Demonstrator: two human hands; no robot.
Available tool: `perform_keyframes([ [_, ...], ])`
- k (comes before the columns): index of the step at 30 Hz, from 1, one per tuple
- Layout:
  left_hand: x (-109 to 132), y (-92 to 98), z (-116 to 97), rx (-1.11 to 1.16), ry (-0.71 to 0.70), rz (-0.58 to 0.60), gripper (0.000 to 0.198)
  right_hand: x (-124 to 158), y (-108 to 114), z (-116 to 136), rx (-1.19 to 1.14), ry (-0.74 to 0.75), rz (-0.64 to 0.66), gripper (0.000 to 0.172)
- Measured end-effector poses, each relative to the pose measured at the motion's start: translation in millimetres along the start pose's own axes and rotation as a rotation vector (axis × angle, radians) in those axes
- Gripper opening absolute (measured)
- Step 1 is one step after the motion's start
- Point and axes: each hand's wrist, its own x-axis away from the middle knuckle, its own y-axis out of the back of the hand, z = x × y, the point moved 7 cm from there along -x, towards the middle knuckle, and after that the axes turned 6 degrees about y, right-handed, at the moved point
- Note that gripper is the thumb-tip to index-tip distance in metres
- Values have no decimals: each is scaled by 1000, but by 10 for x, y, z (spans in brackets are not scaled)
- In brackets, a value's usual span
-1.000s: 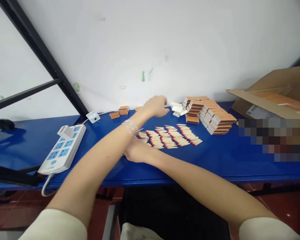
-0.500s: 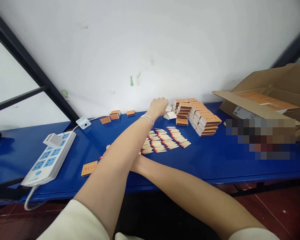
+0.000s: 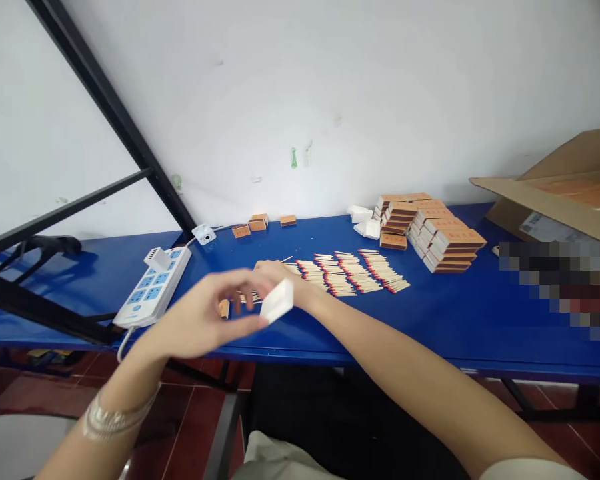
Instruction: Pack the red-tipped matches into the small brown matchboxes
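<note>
Many matchboxes (image 3: pixel 445 233) w/ illegible red print

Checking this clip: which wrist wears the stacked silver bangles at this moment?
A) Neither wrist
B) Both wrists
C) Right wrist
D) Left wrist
D. The stacked silver bangles circle the wrist behind the bare left hand, while the bare right forearm shows none.

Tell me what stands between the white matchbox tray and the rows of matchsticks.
The right hand and its wrist lie directly between the white matchbox tray and the rows of matchsticks. The tray sits at the left hand, but blur hides its grip.
</note>
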Motion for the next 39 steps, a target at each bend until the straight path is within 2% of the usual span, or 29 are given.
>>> perform_keyframes([
  [1, 171, -99, 167, -3, 49, 6, 28, 7, 22, -31, -21, -20, 1, 28],
  [3, 357, -285, 448, -54, 110, -29, 29, 24, 68, -88, -75, -73, -1, 29],
  [6, 354, -484, 653, -132, 115, -94, 25, 43, 120, -133, -147, -133, 11, 27],
  [10, 237, -537, 733, -128, 112, -162, 28, 89, 218, -93, -218, -119, 8, 27],
  [15, 287, -465, 975, 22, 295, -320, 59, 324, 315, 117, -272, -31, 67, 26],
  [17, 313, -484, 998, 46, 298, -345, 70, 448, 316, 202, -305, -14, 72, 25],
  [19, 321, -523, 974, 68, 268, -346, 71, 552, 292, 276, -332, -1, 51, 24],
  [25, 338, -614, 997, 195, 300, -359, 50, 681, 129, 446, -255, 62, -12, 28],
  [29, 356, -635, 1018, 180, 284, -397, 39, 708, 78, 511, -196, 114, -39, 27],
  [33, 361, -625, 1005, 141, 268, -408, 34, 747, 127, 507, -223, 132, -81, 22],
  [36, 377, -599, 990, 117, 263, -411, 32, 811, 195, 432, -251, 91, -100, 20],
  [39, 392, -589, 983, 103, 255, -400, 34, 891, 238, 316, -252, 4, -104, 29],
])
